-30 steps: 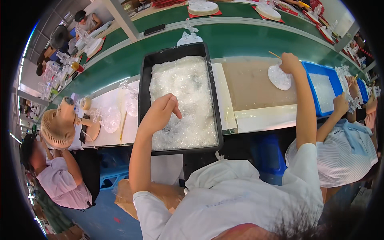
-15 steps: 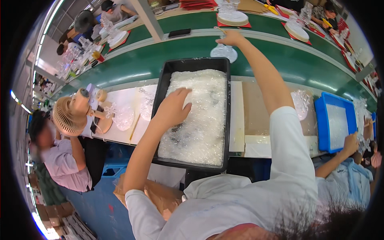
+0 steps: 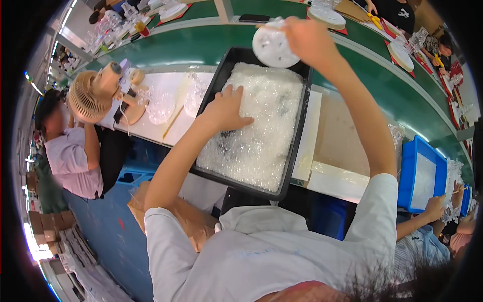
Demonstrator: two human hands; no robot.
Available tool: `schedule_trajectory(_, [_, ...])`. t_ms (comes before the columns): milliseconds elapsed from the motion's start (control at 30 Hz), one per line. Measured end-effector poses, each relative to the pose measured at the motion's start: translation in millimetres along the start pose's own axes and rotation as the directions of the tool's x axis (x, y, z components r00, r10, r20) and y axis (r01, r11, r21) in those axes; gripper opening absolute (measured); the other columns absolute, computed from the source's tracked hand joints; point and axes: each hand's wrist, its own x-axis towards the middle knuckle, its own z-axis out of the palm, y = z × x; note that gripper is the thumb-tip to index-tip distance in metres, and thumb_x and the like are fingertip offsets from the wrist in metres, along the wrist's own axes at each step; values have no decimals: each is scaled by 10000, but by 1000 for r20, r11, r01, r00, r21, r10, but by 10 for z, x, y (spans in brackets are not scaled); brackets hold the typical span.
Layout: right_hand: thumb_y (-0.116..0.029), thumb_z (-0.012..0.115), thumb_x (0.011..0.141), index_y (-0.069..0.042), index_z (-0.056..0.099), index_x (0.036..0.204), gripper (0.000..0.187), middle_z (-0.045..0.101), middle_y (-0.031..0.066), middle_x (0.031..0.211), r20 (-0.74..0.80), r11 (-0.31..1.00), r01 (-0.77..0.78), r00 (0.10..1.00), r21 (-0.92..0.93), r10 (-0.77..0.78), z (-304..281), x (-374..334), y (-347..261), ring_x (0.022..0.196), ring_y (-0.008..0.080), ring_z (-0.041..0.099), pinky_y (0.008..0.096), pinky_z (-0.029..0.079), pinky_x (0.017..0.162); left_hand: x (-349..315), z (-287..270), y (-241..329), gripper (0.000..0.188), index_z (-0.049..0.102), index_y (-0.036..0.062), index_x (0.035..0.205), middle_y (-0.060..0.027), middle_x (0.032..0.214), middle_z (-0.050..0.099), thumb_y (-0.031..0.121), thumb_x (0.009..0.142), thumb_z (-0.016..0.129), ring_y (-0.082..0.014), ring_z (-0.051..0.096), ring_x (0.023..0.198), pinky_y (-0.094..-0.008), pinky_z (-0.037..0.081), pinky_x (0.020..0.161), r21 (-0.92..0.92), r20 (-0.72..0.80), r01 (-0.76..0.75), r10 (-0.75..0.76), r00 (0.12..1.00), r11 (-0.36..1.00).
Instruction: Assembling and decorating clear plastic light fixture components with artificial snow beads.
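A black tray (image 3: 301, 120) in front of me holds a layer of small, glittering white granules (image 3: 256, 151), with dark patches showing through. My left hand (image 3: 226, 109) is over the granules at the tray's left side, fingers spread and nothing in them; whether it touches them is hard to tell. My right hand (image 3: 311, 44) grips a clear ornament with a round white base (image 3: 274, 49) above the tray's far end. The base is tilted so its dimpled face shows. My fingers hide most of the ornament's upper part.
Beyond the tray runs a green conveyor belt (image 3: 198, 46) with a dark phone (image 3: 254, 18) on its ledge. A beige fan (image 3: 90, 96) and clear ornaments (image 3: 161, 104) stand left. To the right are a blue tray (image 3: 422, 173) and a co-worker's hand (image 3: 433, 207).
My right hand has lifted the ornament off the green belt and brought it nearer, its base turned toward me. My left hand stays over the granules, its fingers pointing farther forward.
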Motion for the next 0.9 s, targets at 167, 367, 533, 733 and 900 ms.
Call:
schedule_trajectory(167, [-32, 587, 749, 0, 603, 841, 99, 653, 224, 769, 388, 980, 197, 905, -23, -173, 156, -324, -596, 718, 401, 663, 457, 552, 661, -193, 121, -70, 942, 355, -117, 1340, -329, 1299, 431, 381, 676, 801, -487, 521, 1134, -449, 449, 988, -136, 114, 182, -167, 979, 974])
schedule_trajectory(367, [-84, 596, 741, 27, 638, 809, 137, 652, 270, 841, 479, 994, -100, 875, 36, 70, 167, -463, -653, 826, 425, 661, 462, 550, 728, 108, 147, -84, 804, 467, -102, 1260, -305, 1165, 545, 309, 662, 813, -423, 579, 1081, -427, 476, 936, -156, 18, -60, 64, 998, 986])
schedule_trajectory(533, [-265, 727, 734, 49, 679, 880, 349, 668, 273, 950, 745, 967, -255, 649, 25, 152, 39, -443, -497, 884, 408, 669, 432, 548, 814, 190, 7, -212, 824, 453, -3, 1351, -272, 1179, 568, 281, 664, 809, -401, 537, 1158, -405, 446, 984, -461, -181, -284, 225, 957, 840])
schedule_trajectory(733, [-380, 828, 669, -31, 678, 930, 461, 691, 158, 969, 597, 869, 273, 640, 412, -484, -100, -340, -252, 994, 326, 634, 402, 502, 850, 23, 107, -171, 899, 416, -38, 1343, -296, 1214, 547, 312, 625, 828, -398, 550, 1145, -401, 454, 981, -160, 170, 35, -7, 985, 986])
schedule_trajectory(900, [-458, 792, 709, -22, 675, 848, 472, 685, 165, 872, 768, 944, 186, 549, 272, -329, -59, -359, -504, 907, 336, 652, 417, 517, 782, -8, 193, 34, 758, 495, -94, 1173, -309, 1120, 584, 301, 617, 823, -404, 597, 1060, -407, 494, 912, -464, 31, 95, -91, 995, 881])
